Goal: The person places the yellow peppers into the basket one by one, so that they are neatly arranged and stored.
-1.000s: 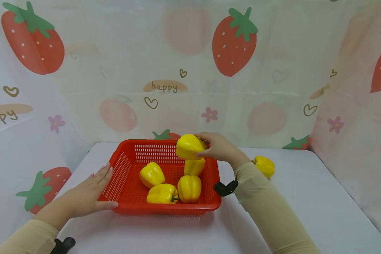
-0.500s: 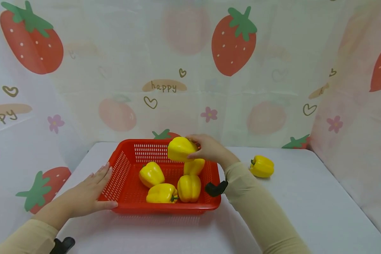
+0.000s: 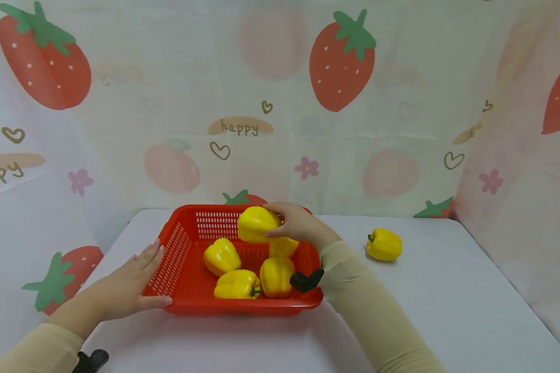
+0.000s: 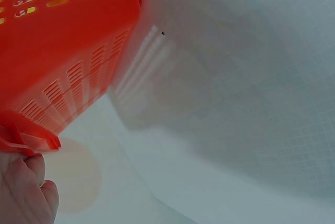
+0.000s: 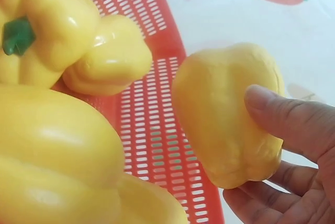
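Observation:
A yellow bell pepper (image 3: 257, 225) is held by my right hand (image 3: 298, 221) above the back part of the red plastic basket (image 3: 242, 305). In the right wrist view, the thumb (image 5: 260, 100) presses one side of that pepper and the other fingers lie behind and under it. Several more yellow bell peppers lie inside the basket, among them one at the left (image 3: 222, 257) and one in front (image 3: 237, 284). My left hand (image 3: 126, 285) rests along the basket's left side, fingers fairly straight, thumb on the front corner of the rim. The left wrist view shows only part of that hand (image 4: 26, 190).
One more yellow bell pepper (image 3: 385, 244) lies on the white table (image 3: 448, 300), right of the basket. A curtain printed with strawberries (image 3: 343, 67) hangs behind and at both sides. Each sleeve has a black strap piece (image 3: 307, 280) near the wrist.
My right hand has moved left and slightly down with the bell pepper, farther over the basket. The pepper on the table has come fully into sight. My left hand stays in place.

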Motion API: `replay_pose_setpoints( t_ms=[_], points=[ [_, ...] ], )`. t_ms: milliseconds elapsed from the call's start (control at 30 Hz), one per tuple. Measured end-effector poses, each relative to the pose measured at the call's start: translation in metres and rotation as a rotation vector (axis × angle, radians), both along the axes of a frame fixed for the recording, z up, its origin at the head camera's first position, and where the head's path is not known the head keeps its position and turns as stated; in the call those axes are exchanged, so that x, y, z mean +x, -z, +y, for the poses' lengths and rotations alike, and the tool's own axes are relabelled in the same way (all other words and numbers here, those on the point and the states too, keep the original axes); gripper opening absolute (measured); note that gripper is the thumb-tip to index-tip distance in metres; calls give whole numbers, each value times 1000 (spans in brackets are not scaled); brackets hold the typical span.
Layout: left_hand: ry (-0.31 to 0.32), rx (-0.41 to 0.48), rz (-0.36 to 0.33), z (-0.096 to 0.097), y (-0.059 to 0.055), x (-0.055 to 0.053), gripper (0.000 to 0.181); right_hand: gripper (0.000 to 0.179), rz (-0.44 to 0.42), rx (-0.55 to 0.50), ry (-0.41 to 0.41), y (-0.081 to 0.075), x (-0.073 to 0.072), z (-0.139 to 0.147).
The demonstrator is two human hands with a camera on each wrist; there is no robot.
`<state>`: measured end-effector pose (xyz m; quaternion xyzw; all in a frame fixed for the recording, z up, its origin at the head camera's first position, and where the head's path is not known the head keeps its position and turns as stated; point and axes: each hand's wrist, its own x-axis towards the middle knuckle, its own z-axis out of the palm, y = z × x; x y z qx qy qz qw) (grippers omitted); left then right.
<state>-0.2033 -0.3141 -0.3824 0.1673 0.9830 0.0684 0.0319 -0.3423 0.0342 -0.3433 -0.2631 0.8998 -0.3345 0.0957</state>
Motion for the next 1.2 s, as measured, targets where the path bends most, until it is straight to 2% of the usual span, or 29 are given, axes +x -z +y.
replay_pose_setpoints(
  t_ms=[333, 467, 667, 1200],
  points=[
    [-3, -3, 2, -1, 2, 0, 113, 65, -54, 12, -27, 4, 0, -6],
    [-7, -4, 2, -1, 3, -1, 113, 64, -43, 35, -17, 3, 1, -4],
    [-2, 2, 6, 0, 0, 0, 113, 62, -54, 11, -19, 4, 0, 0],
    [1, -2, 11, -1, 2, -2, 113, 56, -28, -5, -35, -6, 6, 16]
  ],
)
